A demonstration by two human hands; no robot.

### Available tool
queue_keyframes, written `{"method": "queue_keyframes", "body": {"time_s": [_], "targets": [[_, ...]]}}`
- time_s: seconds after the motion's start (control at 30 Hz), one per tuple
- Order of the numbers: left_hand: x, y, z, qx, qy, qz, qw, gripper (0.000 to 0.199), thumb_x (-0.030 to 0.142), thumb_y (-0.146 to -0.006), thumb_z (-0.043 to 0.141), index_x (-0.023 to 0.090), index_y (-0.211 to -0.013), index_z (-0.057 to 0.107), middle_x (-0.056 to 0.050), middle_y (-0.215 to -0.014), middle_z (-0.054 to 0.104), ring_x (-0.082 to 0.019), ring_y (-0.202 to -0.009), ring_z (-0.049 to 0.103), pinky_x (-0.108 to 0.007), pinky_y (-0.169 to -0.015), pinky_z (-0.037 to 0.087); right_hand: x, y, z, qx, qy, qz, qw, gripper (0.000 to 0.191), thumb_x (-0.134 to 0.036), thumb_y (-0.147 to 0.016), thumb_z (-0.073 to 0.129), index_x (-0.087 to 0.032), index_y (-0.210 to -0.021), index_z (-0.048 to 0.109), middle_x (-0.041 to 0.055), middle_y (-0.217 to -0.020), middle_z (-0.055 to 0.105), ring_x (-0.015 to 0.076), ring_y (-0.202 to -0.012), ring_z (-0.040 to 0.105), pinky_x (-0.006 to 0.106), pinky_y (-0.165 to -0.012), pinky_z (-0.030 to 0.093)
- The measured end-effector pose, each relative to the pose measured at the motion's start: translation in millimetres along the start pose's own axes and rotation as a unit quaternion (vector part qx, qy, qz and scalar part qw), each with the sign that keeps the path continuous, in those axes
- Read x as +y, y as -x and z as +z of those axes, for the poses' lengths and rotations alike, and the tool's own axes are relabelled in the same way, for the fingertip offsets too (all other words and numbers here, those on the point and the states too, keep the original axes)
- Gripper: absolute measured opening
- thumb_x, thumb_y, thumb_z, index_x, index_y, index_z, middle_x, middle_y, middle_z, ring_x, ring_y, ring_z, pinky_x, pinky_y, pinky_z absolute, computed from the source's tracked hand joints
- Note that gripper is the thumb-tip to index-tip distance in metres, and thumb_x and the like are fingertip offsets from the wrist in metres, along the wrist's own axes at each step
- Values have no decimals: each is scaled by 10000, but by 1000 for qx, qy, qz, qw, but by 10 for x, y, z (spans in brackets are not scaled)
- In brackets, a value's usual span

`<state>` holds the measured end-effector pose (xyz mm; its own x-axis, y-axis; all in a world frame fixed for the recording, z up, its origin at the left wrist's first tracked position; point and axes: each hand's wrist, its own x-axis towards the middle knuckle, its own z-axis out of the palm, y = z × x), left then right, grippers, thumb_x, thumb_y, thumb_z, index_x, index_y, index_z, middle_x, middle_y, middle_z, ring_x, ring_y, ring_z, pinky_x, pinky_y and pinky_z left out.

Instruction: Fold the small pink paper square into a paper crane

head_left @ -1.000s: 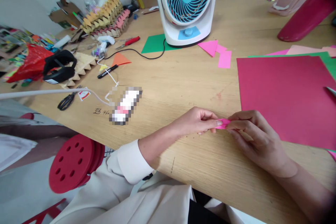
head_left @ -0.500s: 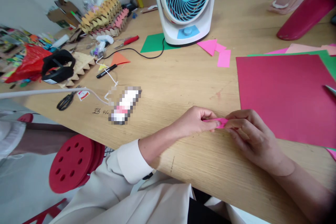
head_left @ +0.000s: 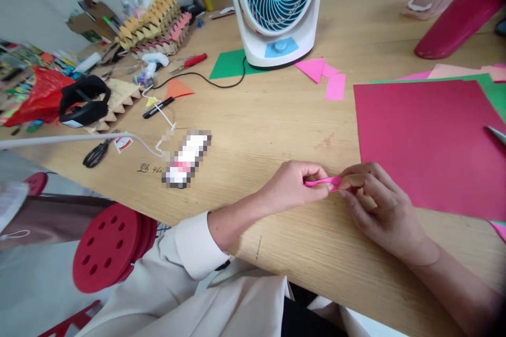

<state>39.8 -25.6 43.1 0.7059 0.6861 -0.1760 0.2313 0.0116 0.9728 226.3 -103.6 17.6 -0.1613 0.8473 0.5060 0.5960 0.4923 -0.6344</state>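
Observation:
A small piece of bright pink paper (head_left: pixel 334 181), narrow and folded-looking, is held between my two hands just above the wooden table (head_left: pixel 253 116). My left hand (head_left: pixel 297 183) pinches its left part between thumb and fingers. The right end is gripped by the fingertips of my right hand (head_left: pixel 379 205). Beyond the right hand lies a large dark red sheet (head_left: pixel 427 142) with green and pink sheets under it. Loose pink pieces (head_left: pixel 335 87) lie in front of the fan.
A white and blue fan (head_left: pixel 279 10) stands at the back. A phone (head_left: pixel 187 160), black scissors (head_left: pixel 97 152), a marker (head_left: pixel 158 108) and cables lie left. Egg trays (head_left: pixel 152 23) are behind them. A magenta bottle (head_left: pixel 454 23) stands back right. Red stools (head_left: pixel 106 247) are lower left.
The pink paper has tilted slightly between my fingers and shows a narrower, curved edge. Both hands stay almost in place. The whole view has shifted slightly.

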Motion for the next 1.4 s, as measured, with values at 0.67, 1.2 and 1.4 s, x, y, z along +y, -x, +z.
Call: {"method": "queue_keyframes", "body": {"time_s": [0.67,1.2,1.4], "targets": [[29,7,4,39,-135,84,987,169,311,-877,649,157,-810,646,39,-711,568,-70,-645,458,-199,-634,353,-14,-12,0,7,-39,65,997,94,-133,-939,566,-211,-980,599,38,-893,574,132,-752,549,272,-610,445],[14,-6,-17,26,-54,41,997,328,462,-877,631,156,-776,571,49,-688,435,-75,-638,364,-211,-581,269,91,99,54,53,-163,194,966,163,-320,-925,636,-274,-1076,596,45,-862,652,199,-763,648,296,-548,524],[58,-9,-11,5,4,-1,1000,426,550,-836,649,156,-729,530,54,-671,385,-67,-604,328,-215,-568,252,58,78,14,60,-82,90,991,198,-171,-897,640,-264,-1062,583,26,-917,616,157,-729,589,297,-586,467]]}}
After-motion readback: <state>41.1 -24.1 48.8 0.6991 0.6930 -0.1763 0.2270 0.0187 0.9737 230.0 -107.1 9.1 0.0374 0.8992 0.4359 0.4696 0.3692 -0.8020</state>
